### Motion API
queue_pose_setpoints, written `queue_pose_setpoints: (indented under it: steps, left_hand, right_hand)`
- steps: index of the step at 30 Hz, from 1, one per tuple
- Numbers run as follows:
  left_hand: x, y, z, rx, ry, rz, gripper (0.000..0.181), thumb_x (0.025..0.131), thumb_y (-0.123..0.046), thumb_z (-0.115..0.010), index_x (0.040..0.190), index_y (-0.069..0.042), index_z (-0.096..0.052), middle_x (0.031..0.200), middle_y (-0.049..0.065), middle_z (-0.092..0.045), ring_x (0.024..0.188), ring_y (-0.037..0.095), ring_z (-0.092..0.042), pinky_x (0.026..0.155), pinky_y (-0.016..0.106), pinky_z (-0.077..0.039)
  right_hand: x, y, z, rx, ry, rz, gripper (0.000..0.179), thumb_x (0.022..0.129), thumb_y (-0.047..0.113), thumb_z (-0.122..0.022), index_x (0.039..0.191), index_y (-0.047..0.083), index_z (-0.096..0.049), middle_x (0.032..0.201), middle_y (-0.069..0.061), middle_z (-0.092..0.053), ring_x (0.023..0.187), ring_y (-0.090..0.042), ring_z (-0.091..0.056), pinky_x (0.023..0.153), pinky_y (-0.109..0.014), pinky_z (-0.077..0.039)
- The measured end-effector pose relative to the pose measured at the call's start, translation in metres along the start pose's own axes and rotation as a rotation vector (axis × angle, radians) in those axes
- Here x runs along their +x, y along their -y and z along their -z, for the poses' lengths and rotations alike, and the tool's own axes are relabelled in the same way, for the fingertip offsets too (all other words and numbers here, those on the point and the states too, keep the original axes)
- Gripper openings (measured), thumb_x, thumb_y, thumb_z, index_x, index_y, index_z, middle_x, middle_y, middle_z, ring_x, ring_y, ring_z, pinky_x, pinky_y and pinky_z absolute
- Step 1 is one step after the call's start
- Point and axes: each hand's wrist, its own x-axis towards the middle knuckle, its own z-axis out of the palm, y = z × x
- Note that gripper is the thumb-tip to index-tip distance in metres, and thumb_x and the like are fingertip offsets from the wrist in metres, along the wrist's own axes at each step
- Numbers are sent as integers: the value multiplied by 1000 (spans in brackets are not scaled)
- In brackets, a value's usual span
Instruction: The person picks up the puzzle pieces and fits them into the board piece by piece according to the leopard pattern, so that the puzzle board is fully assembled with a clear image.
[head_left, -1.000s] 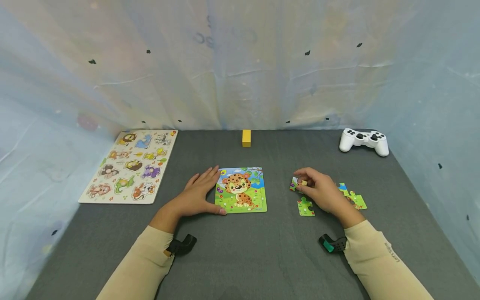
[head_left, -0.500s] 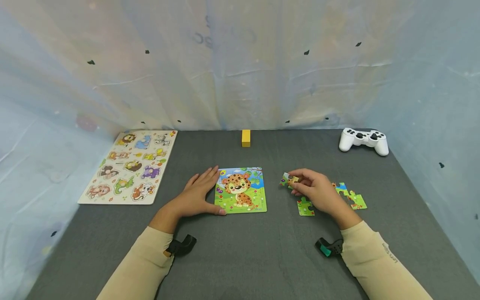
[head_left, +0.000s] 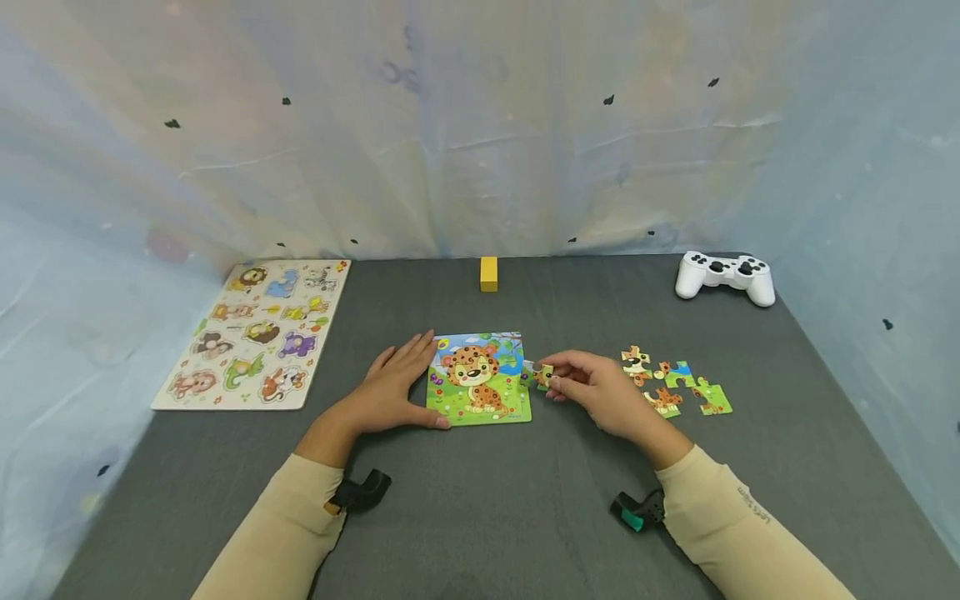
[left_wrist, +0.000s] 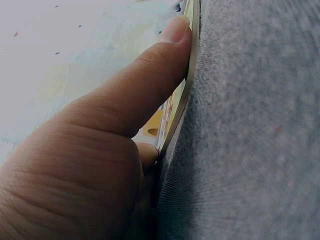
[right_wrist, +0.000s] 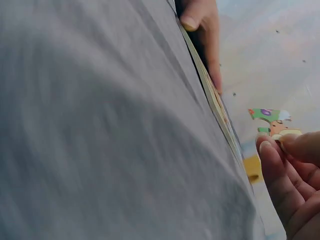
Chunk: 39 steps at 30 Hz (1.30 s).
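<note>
A square leopard puzzle board (head_left: 480, 379) lies flat in front of me. My left hand (head_left: 393, 387) rests at its left side, fingers spread, with the thumb on the lower left corner; the left wrist view shows the thumb (left_wrist: 160, 55) on the board's edge. My right hand (head_left: 603, 392) pinches a small jigsaw piece (head_left: 543, 377) between thumb and fingertips, close to the board's right edge. In the right wrist view this puzzle piece (right_wrist: 272, 120) shows green, purple and orange print, held up off the table.
Several loose jigsaw pieces (head_left: 678, 375) lie right of my right hand. A wooden animal board (head_left: 255, 333) lies at the left, a yellow block (head_left: 489, 274) at the back, and a white game controller (head_left: 725, 277) at the back right. Plastic sheeting (head_left: 480, 125) rises behind the table.
My right hand has carried the jigsaw piece left to the leopard board, uncovering loose pieces. A green piece formerly below that hand is out of sight. The left hand stays put.
</note>
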Motion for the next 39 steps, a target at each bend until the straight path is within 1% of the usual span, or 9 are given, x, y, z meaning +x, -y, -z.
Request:
queue_pose_setpoints:
  steps: [6,9,16,21,24,29,33,36,39]
  left_hand:
    - [-2,0,0,-13,-12,-8,135,81,-74,-86,176,-8,-16,182,8,-7,166,30,-2,127,61,3]
    - [-2,0,0,-15,-21,-19,135,81,-74,-85,176,-7,-16,182,9,-8,166,31,-3,127,61,3]
    - [-1,-1,1,-7,-19,-14,135,81,-73,-86,175,-6,-16,182,10,-8,166,31,-3,127,61,3]
    - [0,-1,0,3,-16,-9,135,81,-72,-87,175,-7,-16,182,9,-8,166,30,-3,127,61,3]
    - [0,0,-1,0,-18,-9,135,81,-73,-86,176,-8,-15,182,8,-8,166,29,-2,127,60,3]
    - [-1,1,-1,1,-27,-12,134,82,-72,-86,175,-7,-16,182,8,-9,166,29,-3,127,60,3]
    - [-1,-2,0,5,-11,5,133,82,-71,-87,176,-9,-15,182,6,-8,166,26,-2,127,59,3]
    - [-1,-3,0,-3,-11,4,133,82,-70,-87,176,-9,-15,182,6,-8,166,27,-2,127,59,4]
    - [-1,-2,-1,-7,-17,-5,133,82,-69,-88,176,-8,-15,182,8,-8,166,28,-2,127,60,3]
  right_hand:
    - [6,3,-19,32,35,1,9,107,7,-73,114,1,-74,96,-9,-76,84,-27,-75,76,-40,-64]
    - [12,5,-29,34,36,-6,7,106,9,-74,109,3,-75,93,-9,-75,79,-26,-74,74,-38,-64]
    - [32,11,-53,115,17,-39,13,106,8,-74,116,-1,-76,98,-11,-77,86,-26,-76,77,-38,-64]
    - [47,15,-70,197,15,-71,13,105,5,-75,114,-4,-73,97,-14,-77,84,-28,-76,76,-38,-64]
    - [55,19,-79,216,18,-92,13,105,5,-74,113,-5,-73,95,-13,-77,81,-27,-76,73,-38,-64]
    - [66,23,-92,167,20,-142,11,107,9,-73,114,1,-75,87,-10,-75,73,-21,-72,64,-33,-61]
    - [70,24,-96,106,9,-156,11,108,10,-72,116,3,-76,85,-7,-74,69,-19,-69,58,-31,-56]
    - [70,25,-96,46,-5,-151,14,108,10,-71,119,3,-76,87,-4,-74,67,-18,-67,58,-32,-54]
    - [67,25,-95,-81,-25,-86,16,108,13,-72,121,6,-77,94,0,-72,72,-15,-65,64,-35,-54]
